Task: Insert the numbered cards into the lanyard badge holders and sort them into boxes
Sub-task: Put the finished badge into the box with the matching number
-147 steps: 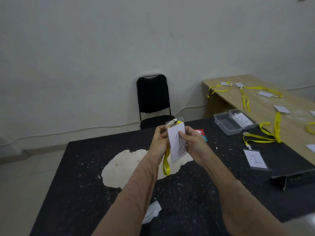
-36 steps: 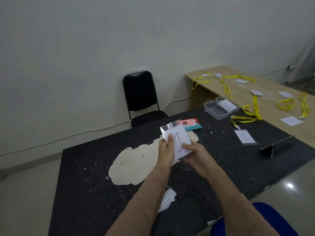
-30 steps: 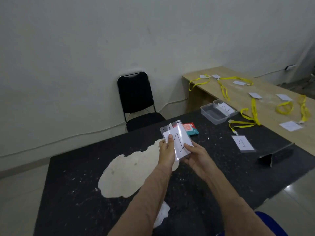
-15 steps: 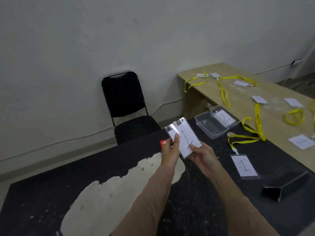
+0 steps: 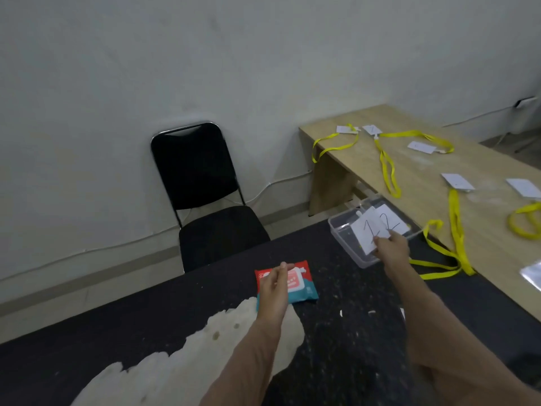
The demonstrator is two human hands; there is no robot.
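Black counter [image 5: 336, 361] fills the near side, with a pale worn patch [image 5: 181, 361] at its near left. Wooden counter [image 5: 424, 183] runs along the right, yellow lanyards [image 5: 386, 168] and loose cards [image 5: 458, 181] scattered on it. Black chair [image 5: 199, 171] stands at the far wall. Two clear boxes sit at the black counter's far right corner: the right box [image 5: 411, 234] has a card marked 2 [image 5: 392, 222] in it. Wipes pack [image 5: 295, 284] lies mid-counter. Your left hand [image 5: 273, 288] is over it, fingers relaxed, holding nothing. Your right hand [image 5: 390, 249] is out over the left box [image 5: 345, 244], fingers pinching the near edge of the badge holder [image 5: 364, 232] with the 1 card.
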